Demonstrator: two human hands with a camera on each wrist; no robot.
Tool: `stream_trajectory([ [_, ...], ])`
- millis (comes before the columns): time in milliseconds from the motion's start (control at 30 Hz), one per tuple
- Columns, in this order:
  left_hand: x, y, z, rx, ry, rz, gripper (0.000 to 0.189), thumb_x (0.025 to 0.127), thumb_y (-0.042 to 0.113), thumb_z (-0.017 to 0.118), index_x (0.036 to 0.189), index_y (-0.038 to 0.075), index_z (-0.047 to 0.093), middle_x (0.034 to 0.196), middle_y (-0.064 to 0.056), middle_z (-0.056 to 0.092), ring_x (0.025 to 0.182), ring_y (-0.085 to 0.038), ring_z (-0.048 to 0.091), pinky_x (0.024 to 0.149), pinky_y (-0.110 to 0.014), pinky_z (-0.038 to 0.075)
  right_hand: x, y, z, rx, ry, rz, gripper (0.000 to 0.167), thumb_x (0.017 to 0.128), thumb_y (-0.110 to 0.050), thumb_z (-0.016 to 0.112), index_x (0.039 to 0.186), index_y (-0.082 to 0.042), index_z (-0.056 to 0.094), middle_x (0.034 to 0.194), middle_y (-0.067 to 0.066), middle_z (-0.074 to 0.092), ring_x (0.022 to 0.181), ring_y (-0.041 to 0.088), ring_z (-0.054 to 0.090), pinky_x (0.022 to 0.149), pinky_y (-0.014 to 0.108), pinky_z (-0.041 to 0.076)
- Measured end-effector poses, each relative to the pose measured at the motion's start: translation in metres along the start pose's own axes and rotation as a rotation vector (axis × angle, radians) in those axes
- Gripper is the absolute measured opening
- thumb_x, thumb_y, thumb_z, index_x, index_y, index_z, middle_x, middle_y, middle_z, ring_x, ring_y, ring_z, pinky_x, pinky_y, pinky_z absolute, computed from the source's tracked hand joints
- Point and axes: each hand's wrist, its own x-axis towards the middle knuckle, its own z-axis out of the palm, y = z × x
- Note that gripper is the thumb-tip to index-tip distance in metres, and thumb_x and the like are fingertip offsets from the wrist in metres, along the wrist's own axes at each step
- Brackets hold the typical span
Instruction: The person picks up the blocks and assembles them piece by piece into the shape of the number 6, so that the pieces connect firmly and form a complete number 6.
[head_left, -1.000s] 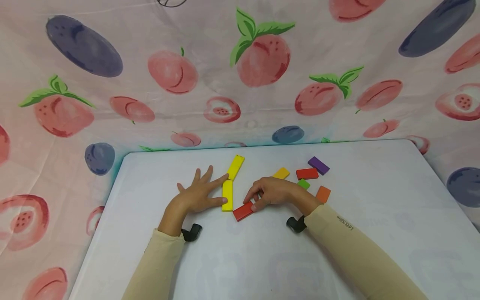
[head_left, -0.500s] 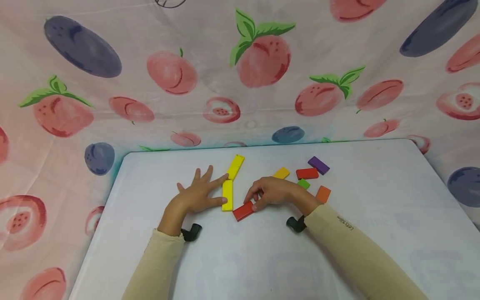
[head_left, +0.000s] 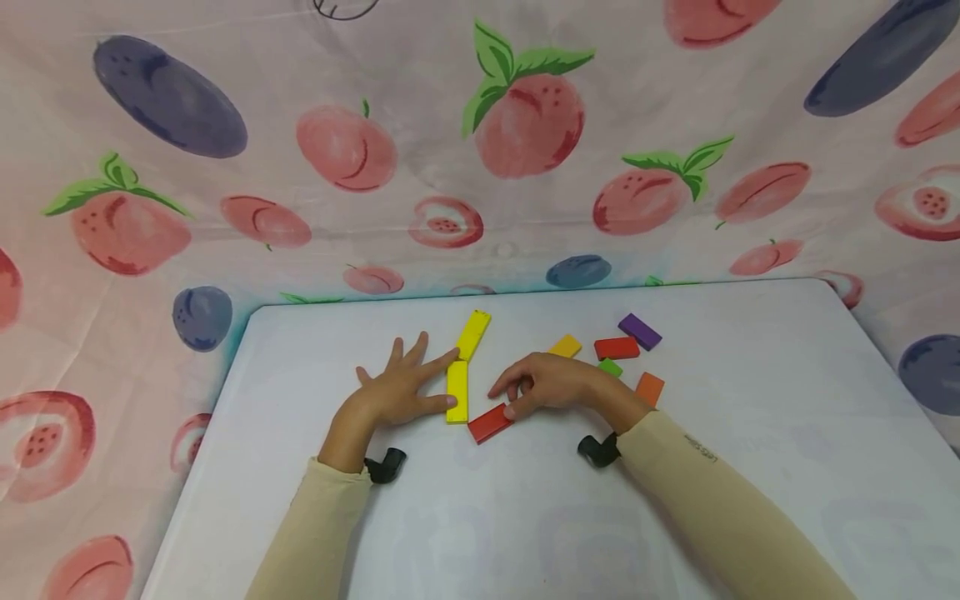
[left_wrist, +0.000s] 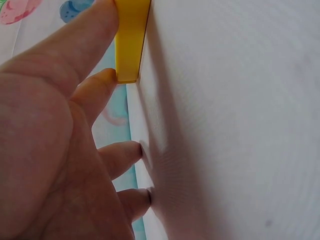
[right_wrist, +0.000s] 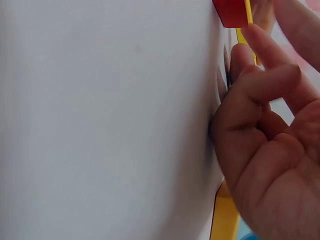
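Note:
In the head view my left hand (head_left: 393, 392) lies with its fingers spread. Its thumb rests on a yellow block (head_left: 457, 379), and its index finger reaches the spot where that block meets a second yellow block (head_left: 474, 333), set at an angle. The left wrist view shows a yellow block (left_wrist: 132, 42) by the thumb and index finger. My right hand (head_left: 555, 383) is over a red block (head_left: 489, 423), thumb at its right end, index finger raised off it, other fingers loosely curled. That block's left corner lies at the near end of the lower yellow block.
Right of the hands lie a yellow-orange block (head_left: 566, 346), a red block (head_left: 617, 348), a purple block (head_left: 641, 331), a green block (head_left: 611, 367) and an orange block (head_left: 650, 388), the green one partly hidden. A fruit-patterned cloth (head_left: 450, 125) hangs behind the white table (head_left: 480, 533).
The right index finger has lifted off the red block, while the thumb stays at its end. The left hand and the blocks keep their places; the view shifts slightly.

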Motion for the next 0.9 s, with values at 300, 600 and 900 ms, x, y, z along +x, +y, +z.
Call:
stream_trajectory([
  [300, 0.0, 0.002, 0.001, 0.001, 0.005, 0.005, 0.078, 0.089, 0.066, 0.065, 0.157, 0.05, 0.03, 0.174, -0.006, 0.0, 0.157, -0.046, -0.01, 0.1, -0.091, -0.006, -0.022, 0.001, -0.002, 0.0, 0.192, -0.021, 0.03, 0.095, -0.035, 0.073, 0.123, -0.026, 0.073, 0.102, -0.007, 0.069, 0.099, 0.018, 0.06, 0.086, 0.032, 0.053],
  [600, -0.002, 0.001, 0.0, 0.005, 0.003, 0.013, 0.078, 0.09, 0.065, 0.065, 0.157, 0.05, 0.029, 0.174, -0.006, 0.0, 0.157, -0.046, -0.011, 0.1, -0.091, -0.006, -0.04, 0.008, -0.02, -0.192, 0.497, -0.087, 0.027, 0.095, -0.035, 0.074, 0.115, -0.018, 0.076, 0.096, -0.004, 0.069, 0.094, 0.016, 0.063, 0.084, 0.033, 0.054],
  [900, -0.003, 0.0, 0.0, -0.009, 0.008, 0.019, 0.078, 0.09, 0.064, 0.065, 0.157, 0.049, 0.03, 0.174, -0.006, 0.0, 0.157, -0.046, -0.011, 0.1, -0.091, -0.007, -0.045, 0.02, -0.039, -0.297, 0.572, -0.111, 0.029, 0.094, -0.034, 0.075, 0.115, -0.014, 0.078, 0.11, 0.005, 0.071, 0.104, 0.025, 0.064, 0.089, 0.046, 0.054],
])
